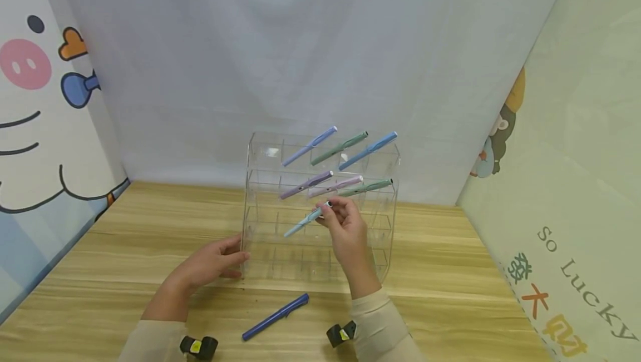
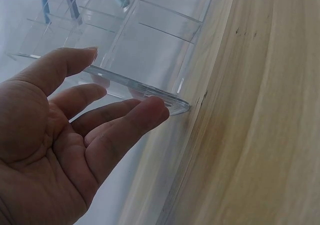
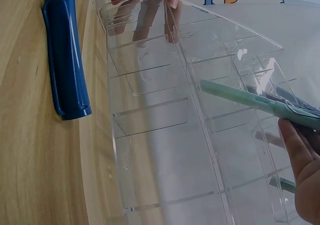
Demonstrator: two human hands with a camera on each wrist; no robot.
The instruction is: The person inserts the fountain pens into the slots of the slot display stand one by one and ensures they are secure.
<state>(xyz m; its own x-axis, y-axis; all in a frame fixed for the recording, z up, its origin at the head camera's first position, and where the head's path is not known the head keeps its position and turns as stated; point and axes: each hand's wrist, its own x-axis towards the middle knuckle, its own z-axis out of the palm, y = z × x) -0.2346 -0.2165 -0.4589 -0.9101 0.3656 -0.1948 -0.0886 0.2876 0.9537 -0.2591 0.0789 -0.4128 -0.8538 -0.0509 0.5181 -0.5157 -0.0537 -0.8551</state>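
Note:
My right hand (image 1: 349,234) pinches a pale blue pen (image 1: 302,225) by its capped end, between thumb and fingers. It slants down to the left at the third tier of a clear acrylic pen rack (image 1: 320,270). In the right wrist view the same pen (image 3: 240,95) looks pale green. Low on the rack's left side, my left hand (image 1: 207,262) holds the side panel. Its thumb lies over the panel's edge and its fingers (image 2: 150,114) against the outer face. A dark blue capped pen (image 1: 275,317) lies on the table in front.
Three pens, among them a bright blue one (image 1: 368,151), rest across the top tier. Below them lie a purple pen (image 1: 306,185), a pink pen (image 1: 335,186) and a green pen (image 1: 370,187). A white curtain (image 1: 310,45) hangs behind the wooden table (image 1: 440,273).

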